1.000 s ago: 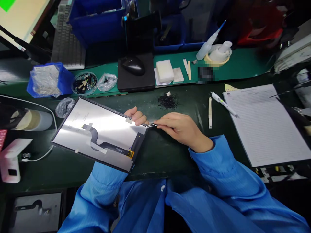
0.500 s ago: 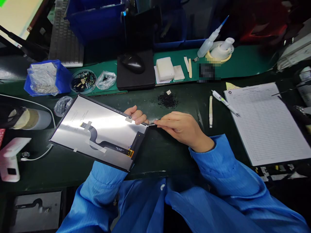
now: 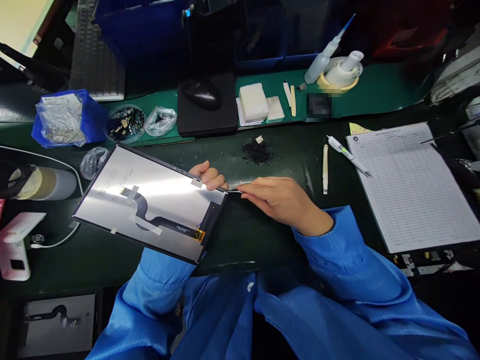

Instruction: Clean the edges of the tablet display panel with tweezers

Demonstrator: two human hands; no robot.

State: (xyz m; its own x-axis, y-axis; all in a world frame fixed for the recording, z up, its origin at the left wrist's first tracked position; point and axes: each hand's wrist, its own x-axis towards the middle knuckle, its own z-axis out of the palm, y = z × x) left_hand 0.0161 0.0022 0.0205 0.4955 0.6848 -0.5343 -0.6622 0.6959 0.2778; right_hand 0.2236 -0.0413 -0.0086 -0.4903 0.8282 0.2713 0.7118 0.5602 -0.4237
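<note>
Item: grey flat panel with a black ribbon [image 3: 45, 335], low and well left of both grips; finished or waiting, I cannot tell.

Item: blue plastic bin [image 3: 94, 124] of clear bagged stock, beyond and well left of the left grip.

Item: silver-backed rectangular display panel with black rim [image 3: 161, 196]. Status, by my judgement: work in hand, not complete. The black curved ribbon cable [image 3: 174, 226] lies across its back under pale tape [image 3: 157, 230]; how much of the edge is left to do, I cannot make out. Location: within the left grip, extending from it leftward and toward the body, right-hand corner between the two grips.

Item: bare left hand [image 3: 209, 176]. Clamped on the panel's far edge near that corner, fingers curled over the rim; the rest hidden from me beneath.

Item: slim shiny metal tool [image 3: 234, 191], between the grips, tip at the corner; contact too small for me to confirm.

Item: bare right hand [image 3: 279, 200]. Thumb and fingers pinched on the tool.

Item: loose heap of fine black scraps [image 3: 258, 154], just beyond the right grip; I read it as material already removed, from which piece I cannot tell.

Item: slim cream stick [image 3: 325, 170], right of the right grip, apart.

Item: white click pen [image 3: 347, 155], farther right, partly over the next entry.

Item: white ruled paper form [image 3: 416, 195], rightmost, well clear of the right grip.
</note>
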